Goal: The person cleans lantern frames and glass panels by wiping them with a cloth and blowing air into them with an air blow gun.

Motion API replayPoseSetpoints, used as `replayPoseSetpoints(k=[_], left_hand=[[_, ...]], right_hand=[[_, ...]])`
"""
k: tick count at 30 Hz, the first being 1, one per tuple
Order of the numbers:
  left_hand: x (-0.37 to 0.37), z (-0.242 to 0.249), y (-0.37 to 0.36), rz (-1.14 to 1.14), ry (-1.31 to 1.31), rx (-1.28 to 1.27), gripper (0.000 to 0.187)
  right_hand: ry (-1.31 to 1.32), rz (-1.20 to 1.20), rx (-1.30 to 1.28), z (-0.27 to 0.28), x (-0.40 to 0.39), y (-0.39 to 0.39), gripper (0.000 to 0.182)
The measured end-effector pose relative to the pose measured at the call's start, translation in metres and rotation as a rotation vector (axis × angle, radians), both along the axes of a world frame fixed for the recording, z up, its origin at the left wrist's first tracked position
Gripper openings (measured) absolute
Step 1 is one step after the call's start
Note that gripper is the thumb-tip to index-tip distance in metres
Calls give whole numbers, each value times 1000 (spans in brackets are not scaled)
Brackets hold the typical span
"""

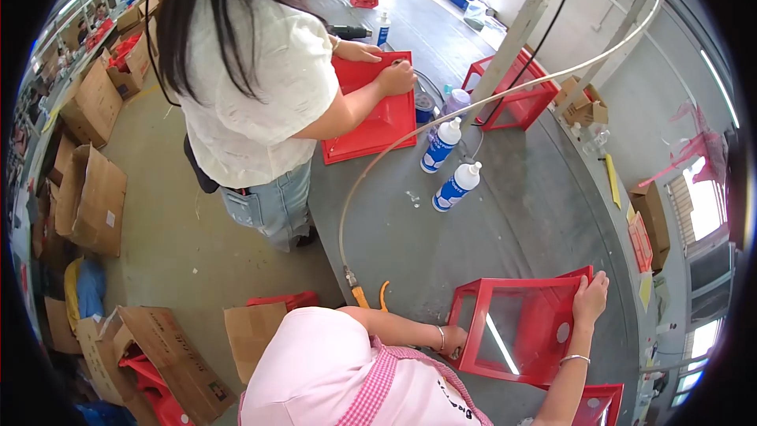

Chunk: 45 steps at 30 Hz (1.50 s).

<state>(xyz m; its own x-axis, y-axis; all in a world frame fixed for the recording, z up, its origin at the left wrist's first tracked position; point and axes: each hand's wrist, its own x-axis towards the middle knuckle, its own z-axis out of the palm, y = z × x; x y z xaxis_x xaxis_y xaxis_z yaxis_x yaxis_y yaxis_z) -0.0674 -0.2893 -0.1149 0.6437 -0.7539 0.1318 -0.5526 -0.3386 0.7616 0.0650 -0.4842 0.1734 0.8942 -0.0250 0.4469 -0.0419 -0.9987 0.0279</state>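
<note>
A red box frame with a clear panel (544, 323) lies on the grey table (512, 221) in front of me. My left hand (455, 341), a bracelet on its wrist, rests against the frame's near left corner. My right hand (591, 296) grips the frame's far right corner with the fingers wrapped over the edge. An orange-handled tool (361, 297) on a clear hose (473, 106) lies on the table just left of my left arm.
A co-worker in a white top (252, 71) stands at the table's left side with both hands on a red panel (371, 114). Two white bottles with blue labels (440, 144) (456, 186) and another red frame (512, 95) sit farther back. Cardboard boxes (98, 197) line the floor.
</note>
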Motion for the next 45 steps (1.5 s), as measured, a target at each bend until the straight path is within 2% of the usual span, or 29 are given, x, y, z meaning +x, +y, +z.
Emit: replayPoseSetpoints(k=[3,5,8,13,16,25,29,32,33,35,37,38,40,41,45], left_hand=[[9,-48,-32,-48,62,-14,19],[4,-46,-29,-70,100,-14,20],[3,-34,-20,2,-77,32,24],[3,-37,-20,-12,-92,-12,24],[3,-25,-11,-55,-35,61,25],[-1,-27,-11,-41,-115,-36,29],[5,-19,-9,-43,-144,52,31],[18,-10,1,166,-348,7,33],[26,1,9,152,-352,14,33],[48,30,25,286,-412,-198,33],[68,44,38,297,-328,-55,30],[72,36,41,281,-330,-65,30],[91,12,44,425,-289,-146,26],[95,6,38,415,-294,-152,26],[86,-14,30,577,-132,-53,18]], right_hand=[[-46,-22,-42,-5,0,7,25],[-82,-48,-49,-6,-2,11,26],[-103,-61,-51,-5,-2,17,24],[-118,-55,-71,-8,-5,16,21],[-112,-46,-90,-6,-3,16,21],[-70,-18,-34,2,-6,15,18],[-129,14,2,19,-13,8,18],[-220,47,91,42,-36,9,19],[-294,79,155,55,-47,10,20],[-373,102,215,59,-62,11,21],[-431,125,309,55,-75,11,20],[-464,133,348,53,-83,8,20],[-473,152,367,23,-91,-1,18],[-468,190,404,12,-97,-7,16],[-419,158,538,-1,-134,-26,14]])
